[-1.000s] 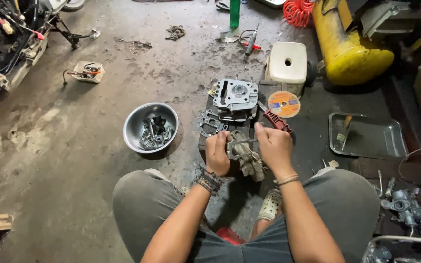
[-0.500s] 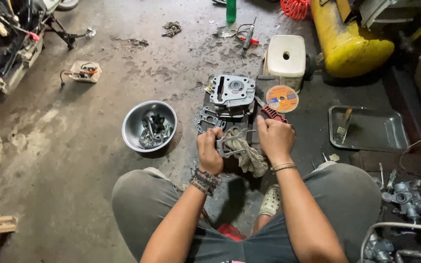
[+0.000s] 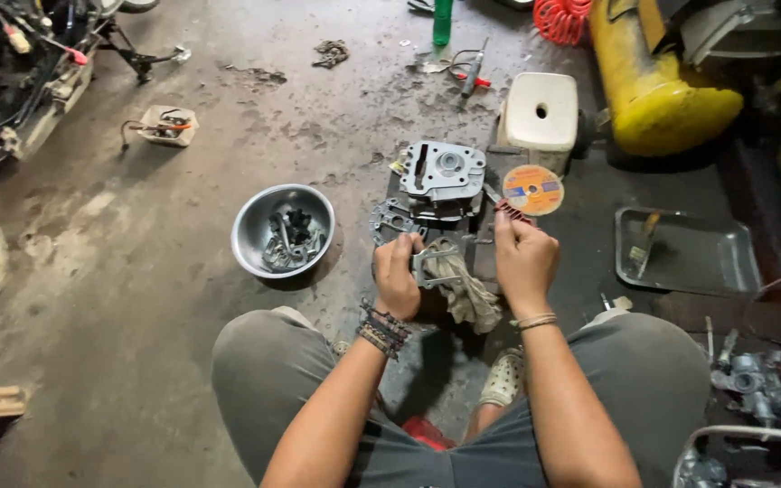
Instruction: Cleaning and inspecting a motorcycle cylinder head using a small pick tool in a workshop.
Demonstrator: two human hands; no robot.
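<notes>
Hands meet over the concrete floor point(image 3: 137, 271): the left hand point(image 3: 397, 276) has its fingers closed on a small metal bracket point(image 3: 428, 265) wrapped in a dirty rag point(image 3: 472, 294), while the right hand point(image 3: 524, 258) pinches a red-handled tool point(image 3: 510, 211). Just beyond them sits a cylinder head point(image 3: 443, 173), with a steel bowl of parts point(image 3: 284, 230) to the left.

A bowl point(image 3: 282, 230) is set on the floor point(image 3: 137, 271), left of the hands, with what appear to be small metal parts lying in it. Beyond the hands an engine part point(image 3: 442, 176) is placed, with a disc point(image 3: 532, 190) just to its right. Behind the disc a stool point(image 3: 541, 112) is seen. A tray point(image 3: 689, 253) lies further right.
</notes>
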